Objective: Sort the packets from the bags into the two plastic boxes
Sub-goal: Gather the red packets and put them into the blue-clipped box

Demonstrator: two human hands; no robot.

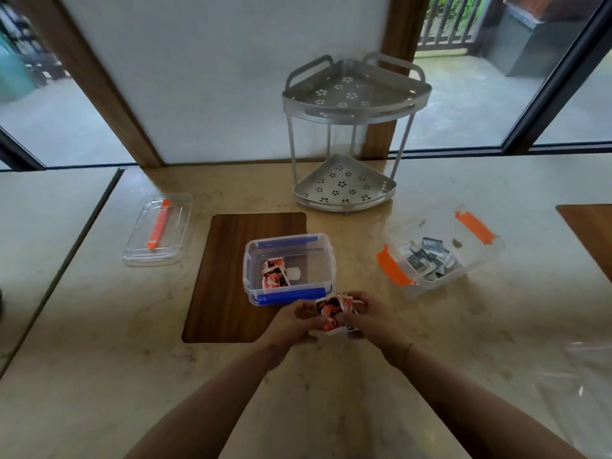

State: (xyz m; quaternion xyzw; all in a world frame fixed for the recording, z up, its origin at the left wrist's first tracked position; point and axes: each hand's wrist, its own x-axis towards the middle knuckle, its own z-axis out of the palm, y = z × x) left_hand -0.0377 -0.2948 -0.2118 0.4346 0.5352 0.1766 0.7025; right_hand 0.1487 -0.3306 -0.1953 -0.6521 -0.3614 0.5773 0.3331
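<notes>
Both hands meet over the pale tabletop [331, 385], clamped together on one bundle of red-and-white packets [332, 311]. The left hand [293, 323] curls its fingers round the bundle's left edge, and the right hand [369, 318] grips the other side with its thumb over the top.

Just beyond the left hand's knuckles, almost touching the bundle, sits the blue-latched box [289, 268] on a dark wooden board [228, 279]. A few more red-and-white packets [274, 273] lie at its left end, beside a small white thing I cannot make out.

Beyond and to the right of the right hand, well apart from it, stands the orange-latched box [442, 246], holding a heap of grey-and-black packets [427, 258].

Far off past the left hand lies a clear lid [158, 228] with an orange strip on it. Straight ahead of both hands, beyond the boxes, stands a two-tier metal corner rack [351, 137]. Near the right forearm, at the tabletop's edge, lies some crumpled clear plastic [583, 385].
</notes>
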